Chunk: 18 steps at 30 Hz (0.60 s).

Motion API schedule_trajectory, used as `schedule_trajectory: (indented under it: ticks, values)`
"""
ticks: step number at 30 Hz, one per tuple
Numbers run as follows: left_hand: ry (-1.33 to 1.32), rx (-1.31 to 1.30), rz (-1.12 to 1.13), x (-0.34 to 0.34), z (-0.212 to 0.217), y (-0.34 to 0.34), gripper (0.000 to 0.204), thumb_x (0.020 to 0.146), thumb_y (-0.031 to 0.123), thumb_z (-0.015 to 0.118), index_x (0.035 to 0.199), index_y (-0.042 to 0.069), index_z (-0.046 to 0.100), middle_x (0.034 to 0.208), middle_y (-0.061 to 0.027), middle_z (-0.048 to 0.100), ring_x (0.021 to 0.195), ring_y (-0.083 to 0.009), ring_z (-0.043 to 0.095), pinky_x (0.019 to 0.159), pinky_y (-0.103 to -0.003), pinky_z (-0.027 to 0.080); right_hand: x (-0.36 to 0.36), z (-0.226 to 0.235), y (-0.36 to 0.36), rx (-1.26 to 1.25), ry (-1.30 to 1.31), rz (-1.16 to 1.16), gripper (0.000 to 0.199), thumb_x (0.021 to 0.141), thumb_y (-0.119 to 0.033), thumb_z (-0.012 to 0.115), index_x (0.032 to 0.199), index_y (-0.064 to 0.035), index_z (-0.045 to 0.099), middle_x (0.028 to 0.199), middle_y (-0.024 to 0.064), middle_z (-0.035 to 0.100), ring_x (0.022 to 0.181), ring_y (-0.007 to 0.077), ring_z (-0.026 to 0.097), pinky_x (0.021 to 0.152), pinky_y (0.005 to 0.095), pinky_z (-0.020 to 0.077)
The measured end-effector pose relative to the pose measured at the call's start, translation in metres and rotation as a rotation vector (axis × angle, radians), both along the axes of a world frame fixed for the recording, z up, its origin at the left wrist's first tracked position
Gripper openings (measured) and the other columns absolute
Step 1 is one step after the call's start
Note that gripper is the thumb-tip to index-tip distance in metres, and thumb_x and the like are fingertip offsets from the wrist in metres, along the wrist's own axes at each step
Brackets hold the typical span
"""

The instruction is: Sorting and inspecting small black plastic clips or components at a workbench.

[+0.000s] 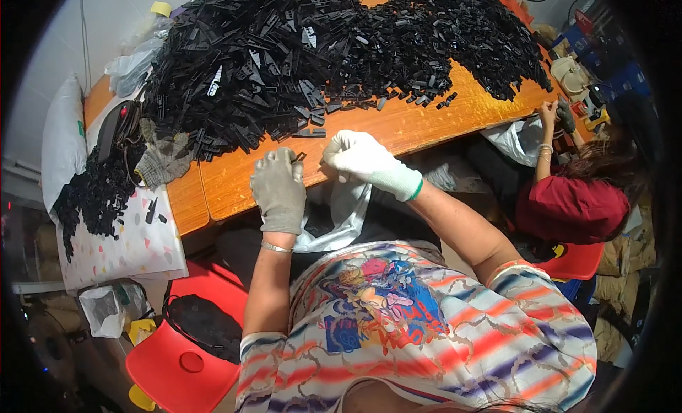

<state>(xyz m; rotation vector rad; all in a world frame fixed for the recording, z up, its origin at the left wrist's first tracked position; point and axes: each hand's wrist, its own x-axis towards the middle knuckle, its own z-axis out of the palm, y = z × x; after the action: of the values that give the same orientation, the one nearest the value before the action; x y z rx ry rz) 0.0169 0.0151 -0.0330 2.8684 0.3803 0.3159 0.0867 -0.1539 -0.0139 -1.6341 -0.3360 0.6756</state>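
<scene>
My left hand (278, 191), in a grey glove, is held at the table's near edge with its fingers curled. A small black plastic part (301, 157) sticks out from between its thumb and fingers. To its right is my right hand (369, 163) in a white glove, its fingers pinched together; whatever they hold, if anything, is hidden. The two hands are close but apart. Below them a white plastic bag (339, 217) hangs open at my lap. Just beyond the hands, a large heap of black plastic parts (277, 65) covers much of the wooden table (415, 129).
A grey knitted glove (165, 157) and a smaller heap of black parts (96, 196) lie at the left, near a white sack (62, 139). A red chair (181, 374) stands at lower left. At the right, a person in a red top (568, 207) works at the table.
</scene>
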Motion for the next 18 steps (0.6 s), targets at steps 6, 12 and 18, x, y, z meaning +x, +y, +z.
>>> schedule_trajectory:
  ticks: [6,12,18]
  values:
    - [-0.463,-0.657,-0.080,-0.010,-0.009,-0.001,0.016,0.091,0.011,0.059,0.105,0.004,0.059,0.104,-0.0100,0.061,0.098,-0.0259,0.059,0.081,-0.037,0.049,-0.011,0.018,0.019,0.098,-0.012,-0.088,0.012,0.087,-0.013,0.058,0.088,-0.0011,0.061,0.074,0.0056,0.063,0.062,0.0084,0.058,0.057,0.0244,0.0479]
    - [-0.295,-1.886,-0.140,-0.022,0.004,-0.009,0.018,0.103,0.016,0.042,0.113,0.006,0.053,0.085,-0.0011,0.057,0.067,-0.0035,0.051,0.058,-0.015,0.043,-0.021,0.035,0.031,0.049,-0.085,-0.187,0.030,0.091,-0.016,0.058,0.114,0.0014,0.062,0.084,0.0041,0.064,0.071,0.0077,0.060,0.065,0.0248,0.0515]
    - [-0.316,-1.910,-0.068,-0.026,0.015,-0.016,0.018,0.103,0.018,0.042,0.112,0.006,0.053,0.080,0.0019,0.053,0.062,-0.0011,0.044,0.051,-0.013,0.036,-0.032,0.046,0.038,0.147,-0.034,-0.190,0.028,0.093,-0.017,0.058,0.113,0.0023,0.062,0.086,0.0046,0.065,0.074,0.0072,0.062,0.064,0.0234,0.0529]
